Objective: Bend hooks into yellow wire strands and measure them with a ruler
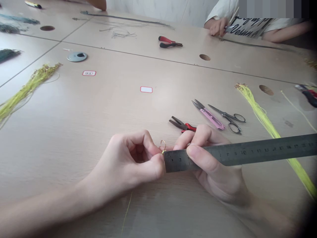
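My left hand (133, 158) is closed, thumb and forefinger pinching a small gold fish hook (162, 144) by its yellow-bound shank. The hook's bend sticks up above the fingertips. A thin yellow line (127, 211) trails down below this hand. My right hand (213, 162) grips a steel ruler (260, 150) between thumb and fingers. The ruler's low-numbered end meets the left fingertips beside the hook, and its other end runs out of view at the right. Red-handled pliers (182, 124) lie just behind the right hand, partly hidden by it.
Pink thread snips (209, 115) and dark scissors (230, 117) lie beyond my right hand. Yellow line bundles with hooks lie at left (27, 87) and right (260, 115). Farther off are red-and-black pliers (168, 42), a grey disc (77, 56), labels and a co-worker's hand (219, 27).
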### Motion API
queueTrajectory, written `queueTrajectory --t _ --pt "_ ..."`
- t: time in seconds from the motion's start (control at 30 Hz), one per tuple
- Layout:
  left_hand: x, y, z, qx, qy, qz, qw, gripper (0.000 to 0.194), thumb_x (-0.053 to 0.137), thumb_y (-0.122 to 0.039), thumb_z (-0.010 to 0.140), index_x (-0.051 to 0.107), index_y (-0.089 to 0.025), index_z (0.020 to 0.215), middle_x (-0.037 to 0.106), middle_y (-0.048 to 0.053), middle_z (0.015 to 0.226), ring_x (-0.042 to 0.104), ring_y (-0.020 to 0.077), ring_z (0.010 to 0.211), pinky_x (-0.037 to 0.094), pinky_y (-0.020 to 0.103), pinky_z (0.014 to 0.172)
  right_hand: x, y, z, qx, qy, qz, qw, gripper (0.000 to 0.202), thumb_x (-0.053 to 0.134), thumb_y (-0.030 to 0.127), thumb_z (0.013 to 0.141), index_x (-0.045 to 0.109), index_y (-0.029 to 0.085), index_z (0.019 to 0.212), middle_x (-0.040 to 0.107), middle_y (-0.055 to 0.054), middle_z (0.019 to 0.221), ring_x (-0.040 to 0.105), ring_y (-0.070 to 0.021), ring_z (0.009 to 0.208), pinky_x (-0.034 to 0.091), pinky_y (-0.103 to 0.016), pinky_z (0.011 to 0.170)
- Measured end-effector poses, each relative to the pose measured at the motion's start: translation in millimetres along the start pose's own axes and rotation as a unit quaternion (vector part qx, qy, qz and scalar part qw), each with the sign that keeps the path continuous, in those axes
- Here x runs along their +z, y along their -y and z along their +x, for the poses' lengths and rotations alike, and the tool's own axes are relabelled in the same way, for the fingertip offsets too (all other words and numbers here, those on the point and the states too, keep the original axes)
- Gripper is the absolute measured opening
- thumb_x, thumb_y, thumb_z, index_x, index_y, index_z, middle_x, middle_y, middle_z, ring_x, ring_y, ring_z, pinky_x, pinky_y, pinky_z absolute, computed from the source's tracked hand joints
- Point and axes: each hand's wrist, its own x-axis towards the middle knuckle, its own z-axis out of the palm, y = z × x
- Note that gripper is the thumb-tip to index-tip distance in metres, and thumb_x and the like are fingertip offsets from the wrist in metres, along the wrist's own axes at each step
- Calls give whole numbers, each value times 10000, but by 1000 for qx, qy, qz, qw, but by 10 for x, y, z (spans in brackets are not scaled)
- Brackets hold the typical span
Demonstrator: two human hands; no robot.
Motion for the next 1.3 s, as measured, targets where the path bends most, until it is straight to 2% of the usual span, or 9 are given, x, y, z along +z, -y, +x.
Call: queueTrajectory --t 0.2,0.4,0.53,0.73,0.9,1.0,1.1,1.2,1.3 --pt "-6 21 -9 2 -1 0 1000 190 574 -76 655 469 -169 527 489 -81 498 405 32 447 319 112 384 -4 -7 -16 1 -4 -11 1000 198 600 282 824 485 228 672 661 6 789 676 -212 835 576 -383 735" --pt "5 35 12 -1 -1 -8 1000 195 578 -94 657 451 -173 533 464 -90 479 400 31 427 334 134 402 -30 -56 -22 -21 28 61 997 188 568 204 831 496 209 658 618 16 805 676 -210 850 566 -397 768" --pt "-15 12 23 -9 -11 28 1000 169 558 -103 658 468 -180 537 482 -76 481 432 55 441 337 154 403 -36 -61 -25 4 31 70 997 203 568 185 796 466 189 621 579 24 708 681 -189 690 560 -331 605" --pt "-46 -18 0 -5 -12 45 999 175 520 -122 708 457 -180 555 514 -65 493 476 67 469 365 178 460 -19 -3 -11 133 74 -54 987 226 547 246 805 399 207 639 594 30 549 650 -173 506 501 -259 437" --pt "-39 -3 19 6 -11 29 1000 180 525 -120 719 447 -174 567 498 -68 498 473 62 476 377 180 480 15 48 52 117 49 -227 966 368 599 331 783 355 207 536 501 53 427 521 -100 361 371 -191 309" --pt "-40 19 34 24 -12 24 999 182 532 -123 714 445 -172 562 499 -72 484 477 57 465 370 166 462 42 63 66 198 54 -250 946 364 597 433 776 431 195 556 526 52 438 510 -95 321 337 -181 265" --pt "-44 39 38 40 -14 19 999 175 532 -125 719 449 -171 571 501 -76 468 478 55 460 375 157 460 65 65 52 285 43 -289 913 348 637 484 718 510 183 599 539 49 446 529 -109 316 324 -173 258" --pt "-42 51 41 53 -12 12 998 171 531 -135 735 450 -170 589 500 -78 468 468 52 451 377 157 460 88 36 32 294 38 -329 897 343 675 473 673 515 180 592 534 44 441 529 -111 323 304 -172 272" --pt "-38 63 55 67 -16 4 998 180 533 -163 752 437 -173 599 492 -79 469 455 53 436 381 164 450 116 -5 22 281 18 -356 891 409 675 491 660 419 197 537 495 47 395 482 -100 305 265 -182 278"
